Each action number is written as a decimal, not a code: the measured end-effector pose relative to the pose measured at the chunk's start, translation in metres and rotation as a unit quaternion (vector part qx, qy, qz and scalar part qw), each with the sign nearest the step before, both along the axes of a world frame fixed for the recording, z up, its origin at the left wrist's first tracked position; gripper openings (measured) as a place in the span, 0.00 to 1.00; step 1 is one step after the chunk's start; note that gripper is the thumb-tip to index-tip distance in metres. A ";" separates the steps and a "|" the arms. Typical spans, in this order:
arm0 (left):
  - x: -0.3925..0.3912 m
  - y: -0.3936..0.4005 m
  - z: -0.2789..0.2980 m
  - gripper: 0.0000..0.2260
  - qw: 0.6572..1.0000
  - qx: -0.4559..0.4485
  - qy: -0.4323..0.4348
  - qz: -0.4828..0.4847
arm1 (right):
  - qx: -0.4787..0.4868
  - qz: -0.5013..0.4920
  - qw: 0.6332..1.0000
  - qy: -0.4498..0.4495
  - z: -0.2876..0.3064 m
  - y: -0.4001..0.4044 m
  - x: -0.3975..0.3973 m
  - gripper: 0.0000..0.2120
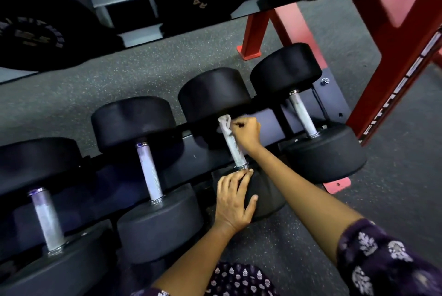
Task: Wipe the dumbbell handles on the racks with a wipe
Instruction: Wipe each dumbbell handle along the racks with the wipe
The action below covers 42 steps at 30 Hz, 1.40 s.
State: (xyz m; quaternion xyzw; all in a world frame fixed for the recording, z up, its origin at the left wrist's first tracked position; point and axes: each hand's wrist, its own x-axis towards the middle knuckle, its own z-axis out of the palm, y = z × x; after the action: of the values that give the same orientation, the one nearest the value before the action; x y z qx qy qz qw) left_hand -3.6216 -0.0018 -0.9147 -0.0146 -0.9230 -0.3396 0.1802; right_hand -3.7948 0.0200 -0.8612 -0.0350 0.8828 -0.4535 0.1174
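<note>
- The person is crouching at the low rack (333,94), where four dumbbells are lying side by side with their handles pointing toward us, easy to reach from above.
- The right hand (247,132) is pinching a small white wipe (224,124) against the far end of one handle (235,149), the third from the left; the fingers are curling round the wipe so it is wrapping the bar rather than just dabbing it.
- The left hand (235,197) is resting open on the near weight (265,200) of that same dumbbell, fingers spread over the rubber, fingertips just at the collar; I would guess it is steadying the dumbbell so it is not rolling in its cradle under the rubbing.
- The wipe is sitting right against the far weight (212,93), so most of the bar below it is showing bare.
- The neighbouring handles (149,171) are lying untouched on either side, and whether they are clean already I cannot tell.
- Bigger weights are sitting on the shelf above (143,35).
</note>
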 end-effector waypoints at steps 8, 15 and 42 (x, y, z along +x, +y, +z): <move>0.000 0.000 0.000 0.23 1.000 0.003 -0.006 -0.001 | -0.028 -0.043 0.988 -0.147 -0.010 -0.006 -0.029 0.11; 0.000 0.000 0.000 0.23 1.000 0.002 -0.011 -0.008 | 0.003 -0.096 0.995 -0.019 -0.012 0.008 -0.032 0.08; -0.002 -0.003 -0.002 0.23 1.000 0.002 0.000 -0.010 | -0.307 -0.053 0.862 -0.400 -0.034 0.003 -0.049 0.11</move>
State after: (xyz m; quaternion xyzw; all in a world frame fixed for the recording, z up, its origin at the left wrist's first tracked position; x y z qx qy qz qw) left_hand -3.6237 -0.0048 -0.9164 -0.0232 -0.9223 -0.3428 0.1772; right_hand -3.8442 0.0233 -0.8955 0.1618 0.5762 -0.6825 0.4196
